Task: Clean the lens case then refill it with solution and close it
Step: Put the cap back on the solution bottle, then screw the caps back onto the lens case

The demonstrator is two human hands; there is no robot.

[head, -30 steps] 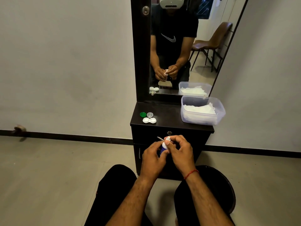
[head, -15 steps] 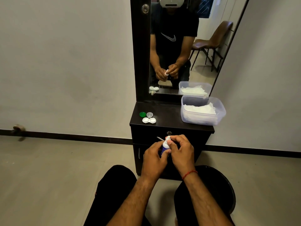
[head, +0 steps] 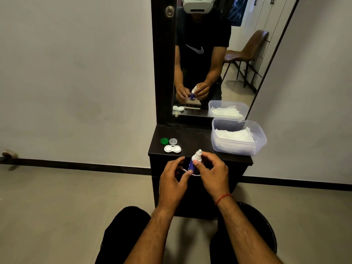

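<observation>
Bare floor [head: 66, 197] wide open left of the fingers. Beyond the fingers, on the dark surface [head: 194, 139] near its front edge: green cap [head: 164, 141], clear cap [head: 173, 141], open white lens case [head: 172, 149], long axis left to right. Left hand [head: 172, 182], thumb and fingers [head: 179, 161] clamped low on the solution bottle [head: 194, 161]; bottle base hidden. Bottle upright, nozzle up, just in front of the surface edge. Right hand [head: 213, 173] pinching the bottle's neck. Farther right, tissue tub [head: 238, 137] at the surface's right edge.
</observation>
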